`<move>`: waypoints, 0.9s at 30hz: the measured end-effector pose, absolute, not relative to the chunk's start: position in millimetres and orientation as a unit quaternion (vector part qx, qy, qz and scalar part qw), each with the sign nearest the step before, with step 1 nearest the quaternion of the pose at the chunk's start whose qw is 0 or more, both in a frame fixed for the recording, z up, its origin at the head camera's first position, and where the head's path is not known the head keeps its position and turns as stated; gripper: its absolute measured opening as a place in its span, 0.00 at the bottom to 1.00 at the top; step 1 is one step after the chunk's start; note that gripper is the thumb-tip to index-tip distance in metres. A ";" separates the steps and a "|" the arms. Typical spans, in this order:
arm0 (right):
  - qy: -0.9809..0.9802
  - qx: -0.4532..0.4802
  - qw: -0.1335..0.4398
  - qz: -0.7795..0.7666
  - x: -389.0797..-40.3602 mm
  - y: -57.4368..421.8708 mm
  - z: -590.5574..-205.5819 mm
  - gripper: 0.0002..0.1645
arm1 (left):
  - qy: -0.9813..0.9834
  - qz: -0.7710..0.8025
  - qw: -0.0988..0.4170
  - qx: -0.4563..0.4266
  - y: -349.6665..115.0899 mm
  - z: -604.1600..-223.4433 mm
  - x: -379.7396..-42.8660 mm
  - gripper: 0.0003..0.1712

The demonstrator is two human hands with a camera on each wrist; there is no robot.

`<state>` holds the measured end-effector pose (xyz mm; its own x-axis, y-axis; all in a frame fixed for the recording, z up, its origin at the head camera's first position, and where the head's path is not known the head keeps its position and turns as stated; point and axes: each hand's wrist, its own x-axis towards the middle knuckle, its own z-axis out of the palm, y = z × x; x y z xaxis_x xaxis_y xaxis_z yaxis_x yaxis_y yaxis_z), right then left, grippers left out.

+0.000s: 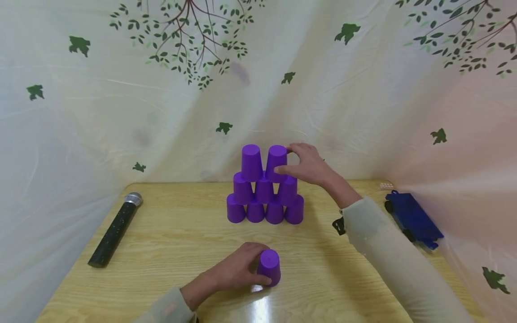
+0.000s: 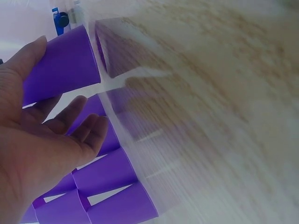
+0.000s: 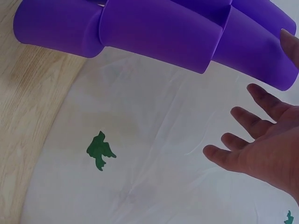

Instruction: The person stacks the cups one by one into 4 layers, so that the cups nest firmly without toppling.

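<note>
A purple plastic cup (image 1: 269, 269) stands upside down near the front of the table. My left hand (image 1: 236, 267) grips it from the left between thumb and fingers. Behind it rises a stack of upside-down purple cups (image 1: 255, 212) in three rows, narrowing upward. Two cups make the top row, a left cup (image 1: 251, 163) and a right cup (image 1: 276, 157). Around that right one, my right hand (image 1: 304, 166) has its thumb in front and index finger behind. The right wrist view shows the fingers (image 3: 252, 122) spread, with a gap between index finger and cup.
On the wooden table (image 1: 181, 215), a black microphone (image 1: 115, 233) with a silver head lies at the left. A blue toy vehicle (image 1: 414, 217) sits along the right edge. The pale curtain (image 1: 181, 112) with leaf patterns hangs close behind the stack.
</note>
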<state>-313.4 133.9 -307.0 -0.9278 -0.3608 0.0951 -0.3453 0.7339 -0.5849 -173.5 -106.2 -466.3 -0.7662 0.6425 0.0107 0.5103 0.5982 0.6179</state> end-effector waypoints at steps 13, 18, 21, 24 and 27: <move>0.917 -0.194 -0.017 -0.350 -292.8 166.4 -318.1 0.43 | 0.877 0.342 0.082 0.328 -114.7 -457.8 -174.7 0.34; 0.912 -0.183 -0.023 -0.366 -275.4 180.9 -325.9 0.41 | 0.875 0.349 0.077 0.327 -117.9 -445.6 -172.3 0.35; 0.914 -0.183 -0.021 -0.361 -263.4 187.8 -330.4 0.40 | 0.872 0.347 0.062 0.340 -119.6 -437.5 -172.5 0.34; 0.918 -0.188 -0.016 -0.348 -250.7 193.8 -337.0 0.39 | 0.868 0.343 0.042 0.356 -121.7 -429.5 -172.7 0.33; 0.922 -0.194 -0.012 -0.334 -238.2 200.0 -345.5 0.39 | 0.861 0.341 0.018 0.378 -124.4 -421.4 -172.8 0.31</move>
<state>-238.2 200.0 -345.5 -0.9244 -0.3500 0.1519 -0.3660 0.7010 -0.6121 -172.8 -124.4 -421.4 -0.7142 0.6625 0.2260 0.6373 0.4818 0.6015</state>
